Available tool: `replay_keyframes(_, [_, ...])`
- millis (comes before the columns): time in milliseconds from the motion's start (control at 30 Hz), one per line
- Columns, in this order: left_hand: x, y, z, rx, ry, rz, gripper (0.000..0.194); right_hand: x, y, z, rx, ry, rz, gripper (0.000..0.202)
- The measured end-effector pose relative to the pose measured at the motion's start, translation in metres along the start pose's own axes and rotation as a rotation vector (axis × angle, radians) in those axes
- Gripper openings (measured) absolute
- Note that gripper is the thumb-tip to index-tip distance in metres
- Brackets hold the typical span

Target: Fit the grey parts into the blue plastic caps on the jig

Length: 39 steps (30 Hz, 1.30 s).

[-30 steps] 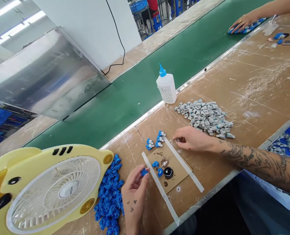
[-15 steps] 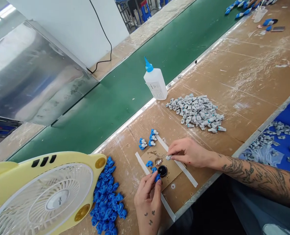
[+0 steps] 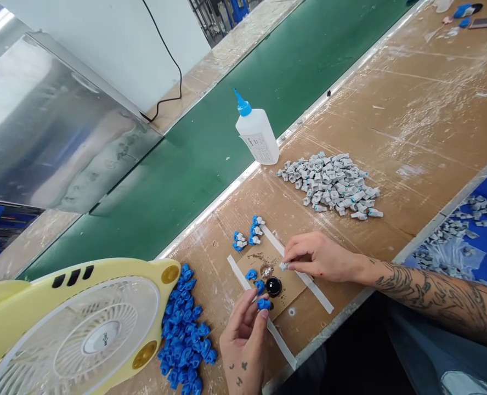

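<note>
My left hand [image 3: 243, 340] is closed at the fingertips on a small blue plastic piece [image 3: 263, 304], just below a round cup of black liquid [image 3: 273, 286]. Between thumb and index finger, my right hand [image 3: 315, 257] pinches a small grey piece [image 3: 283, 266], to the upper right of the cup. Two loose blue pieces [image 3: 251, 275] lie left of the cup on a cardboard sheet [image 3: 287, 307] edged with white tape strips. Beyond the sheet sit several joined blue-and-grey pieces [image 3: 255, 235]. A clear round dish [image 3: 266, 271] stands beside the black cup.
A heap of grey pieces [image 3: 329, 184] lies at the upper right, a pile of blue ones [image 3: 188, 334] at the left. A yellow fan [image 3: 79, 329] rests beside it. A white bottle with blue nozzle [image 3: 258, 137] stands by the green belt [image 3: 202, 164]. More grey pieces fill a blue bin [image 3: 484, 241].
My left hand has drawn slightly down and left, away from the black cup, with its blue piece. My right hand keeps its pinch on the grey piece. The camera view has shifted slightly.
</note>
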<state>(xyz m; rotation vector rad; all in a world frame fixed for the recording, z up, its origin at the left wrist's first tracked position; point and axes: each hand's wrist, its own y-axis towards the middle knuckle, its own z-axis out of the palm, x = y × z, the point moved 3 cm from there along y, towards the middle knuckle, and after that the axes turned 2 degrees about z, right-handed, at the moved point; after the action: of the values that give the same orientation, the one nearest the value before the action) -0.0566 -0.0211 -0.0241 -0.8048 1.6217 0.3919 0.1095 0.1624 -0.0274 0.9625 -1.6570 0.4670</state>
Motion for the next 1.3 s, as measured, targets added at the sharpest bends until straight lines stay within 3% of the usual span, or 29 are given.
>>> replay_keyframes(133, [-0.011, 0.003, 0.003, 0.037, 0.266, 0.171, 0.02, -0.002, -0.001, 0.001, 0.002, -0.042, -0.02, 0.013])
replay_keyframes(267, [-0.019, 0.004, 0.013, 0.116, 0.515, 0.307, 0.021, -0.001, -0.001, 0.002, -0.013, -0.076, -0.049, 0.012])
replay_keyframes(467, [-0.021, 0.01, 0.024, 0.182, 0.588, 0.352, 0.018, 0.0, -0.001, 0.002, -0.027, -0.085, -0.045, 0.012])
replay_keyframes(600, [-0.021, 0.01, 0.023, 0.161, 0.473, 0.24, 0.02, 0.004, -0.002, 0.003, -0.028, -0.056, -0.007, 0.011])
replay_keyframes(733, [-0.014, 0.008, 0.017, -0.047, 0.166, -0.019, 0.037, 0.013, -0.005, 0.011, -0.075, 0.132, 0.043, 0.01])
replay_keyframes(833, [-0.009, 0.006, 0.019, -0.132, -0.063, -0.116, 0.045, 0.019, -0.007, 0.023, -0.132, 0.264, 0.08, 0.01])
replay_keyframes(1067, [-0.008, 0.007, 0.031, -0.143, -0.327, -0.16, 0.045, 0.031, -0.005, 0.04, -0.169, 0.269, 0.036, 0.015])
replay_keyframes(1300, [-0.007, 0.01, 0.024, -0.067, -0.311, -0.214, 0.045, 0.037, 0.005, 0.037, 0.02, -0.01, -0.127, 0.013])
